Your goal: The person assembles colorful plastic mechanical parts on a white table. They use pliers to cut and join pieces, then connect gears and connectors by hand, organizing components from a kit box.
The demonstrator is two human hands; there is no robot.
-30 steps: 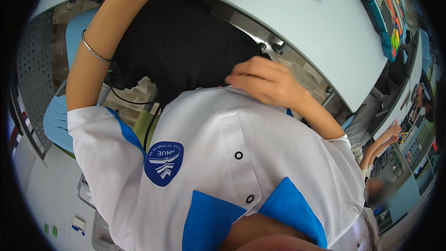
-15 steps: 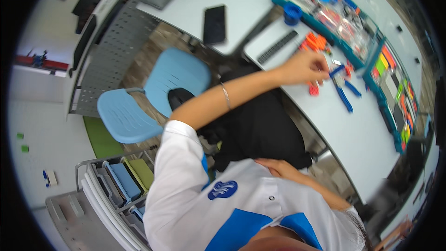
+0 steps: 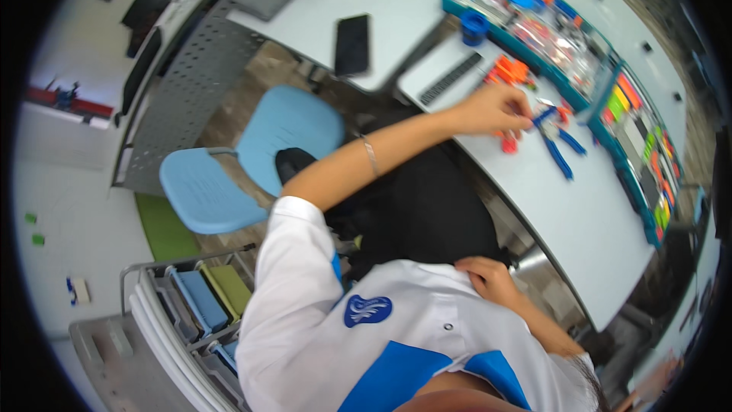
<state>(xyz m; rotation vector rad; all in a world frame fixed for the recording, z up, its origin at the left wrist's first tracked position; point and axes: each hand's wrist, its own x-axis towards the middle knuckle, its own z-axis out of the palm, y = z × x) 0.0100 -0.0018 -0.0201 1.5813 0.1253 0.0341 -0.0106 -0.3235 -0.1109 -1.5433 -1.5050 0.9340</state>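
My left hand (image 3: 497, 111) is over the white table (image 3: 572, 221), thumb and fingertips pinched together. Whatever sits in the pinch, if anything, is too small to make out. Blue-handled pliers (image 3: 559, 151) lie just to the right of the fingertips. Orange plastic pieces (image 3: 511, 70) are beyond the hand, and a small red piece (image 3: 509, 143) is on its near side, by the table edge. Low at my waist, my right hand (image 3: 494, 281) has its fingers curled at the hem of my white shirt (image 3: 423, 278); I cannot tell whether they grip it.
A teal case (image 3: 610, 137) of colourful parts lies open across the table's far right. Near it stand a blue spool-shaped holder (image 3: 473, 27) and a dark slotted strip (image 3: 451, 78). A black phone (image 3: 351, 44) lies on another table. Light-blue chair (image 3: 290, 133) at left.
My right hand has slid a little to the right along the shirt hem, its fingers now more curled. The left hand stays pinched near the pliers. The view has shifted slightly.
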